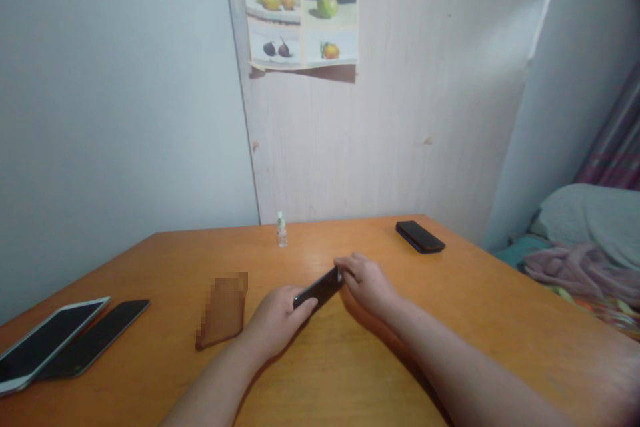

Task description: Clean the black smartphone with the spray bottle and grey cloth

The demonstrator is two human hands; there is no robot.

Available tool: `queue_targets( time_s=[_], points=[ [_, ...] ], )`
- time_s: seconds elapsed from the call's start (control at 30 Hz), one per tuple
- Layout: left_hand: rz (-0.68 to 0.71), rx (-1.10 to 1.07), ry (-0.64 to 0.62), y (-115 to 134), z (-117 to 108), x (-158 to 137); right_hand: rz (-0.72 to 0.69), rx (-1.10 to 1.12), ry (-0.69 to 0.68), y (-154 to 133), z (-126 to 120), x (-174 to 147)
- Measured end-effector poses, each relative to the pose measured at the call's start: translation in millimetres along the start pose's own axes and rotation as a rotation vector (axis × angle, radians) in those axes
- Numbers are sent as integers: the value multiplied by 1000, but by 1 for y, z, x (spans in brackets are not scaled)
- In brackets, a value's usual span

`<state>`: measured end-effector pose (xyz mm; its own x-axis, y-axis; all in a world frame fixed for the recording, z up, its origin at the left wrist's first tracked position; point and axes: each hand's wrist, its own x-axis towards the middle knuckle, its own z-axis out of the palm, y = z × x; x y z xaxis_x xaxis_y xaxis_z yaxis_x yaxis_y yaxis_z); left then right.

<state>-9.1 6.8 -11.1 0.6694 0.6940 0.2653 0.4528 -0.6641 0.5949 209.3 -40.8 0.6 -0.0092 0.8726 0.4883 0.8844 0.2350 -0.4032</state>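
A dark smartphone (324, 288) is held tilted above the wooden table, near the middle of the view. My left hand (281, 320) is closed around its near end, the thumb lying along the near edge. At the far end, my right hand (365, 280) has its fingers bent together over the phone's tip. A small whitish patch shows beside those fingertips; I cannot tell whether it is part of the phone or a separate piece. Left of my left hand lies a flat brown item (224, 312), its surface blurred by pixels.
On the table (340, 373), a white-framed tablet (55, 340) partly overlaps a dark flat device (103, 337) at the left. A small clear bottle (282, 232) stands near the back edge. A dark phone-like case (420, 237) lies at the back right. Bedding (590, 240) is beyond the right edge.
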Motion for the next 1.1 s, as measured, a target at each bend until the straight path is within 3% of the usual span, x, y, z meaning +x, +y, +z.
queue_targets(
  time_s=[0.13,0.37,0.57,0.8,0.97,1.1],
  points=[
    [7,-27,1,2,0,-1,-136,116,-86,-16,7,-7],
    [7,16,24,-1,2,-1,38,10,43,10,1,0],
    [49,-49,4,0,4,-1,-179,161,-85,-25,12,-14],
    [16,-15,39,2,6,-2,-1,44,-3,4,1,-4],
    [40,-50,53,1,7,-1,-200,157,-156,-28,6,-13],
    [23,-34,50,-1,8,-1,-142,122,-111,-17,5,-12]
  ],
)
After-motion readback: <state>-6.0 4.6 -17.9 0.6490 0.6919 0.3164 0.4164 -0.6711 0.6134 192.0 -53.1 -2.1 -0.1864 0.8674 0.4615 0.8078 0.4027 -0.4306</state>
